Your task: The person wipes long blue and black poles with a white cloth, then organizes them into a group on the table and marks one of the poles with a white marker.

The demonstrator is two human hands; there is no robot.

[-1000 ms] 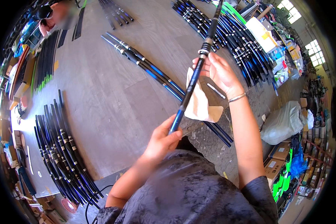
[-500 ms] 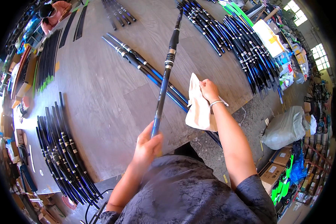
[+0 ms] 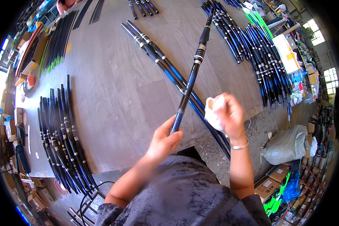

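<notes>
My left hand point(image 3: 165, 140) grips the lower end of a blue and black fishing rod point(image 3: 192, 77), which points up and away over the grey table point(image 3: 113, 94). Just right of the rod's lower part, my right hand point(image 3: 229, 115) holds a bunched white cloth point(image 3: 214, 111), close to the rod but apart from it. Under the held rod, several more blue and black rods point(image 3: 158, 60) lie diagonally on the table.
A pile of black rods point(image 3: 62, 135) lies at the table's left edge. Another pile of rods point(image 3: 248, 49) covers the far right of the table. A grey sack point(image 3: 288, 145) and cardboard boxes point(image 3: 273, 180) stand on the floor to the right.
My right hand has come off the rod with the cloth, dropped low and bunched the cloth. The rod has swung slightly while my left hand keeps its grip.
</notes>
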